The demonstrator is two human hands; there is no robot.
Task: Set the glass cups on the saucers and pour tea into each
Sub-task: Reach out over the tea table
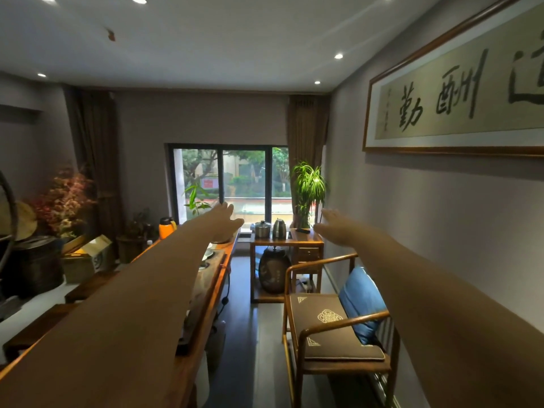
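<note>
Both my arms are stretched straight out in front of me at chest height. My left hand (225, 217) is flat and holds nothing, fingers pointing toward the window. My right hand (331, 223) is likewise spread, and nothing is in it. Beneath my left forearm runs a long wooden tea table (206, 287), and a white saucer or small dish (208, 252) shows beside the arm. No glass cups are visible; my left arm hides most of the tabletop. A metal kettle (279, 228) and a lidded metal pot (262, 229) stand on a side table at the far end.
A wooden armchair (332, 325) with a dark seat pad and blue cushion stands at the right, against the wall. A wooden side table (287, 245) holds the kettle, with a dark jar (273, 273) beneath. An orange flask (167, 227), boxes and potted plants stand left. A dark floor aisle runs between table and chair.
</note>
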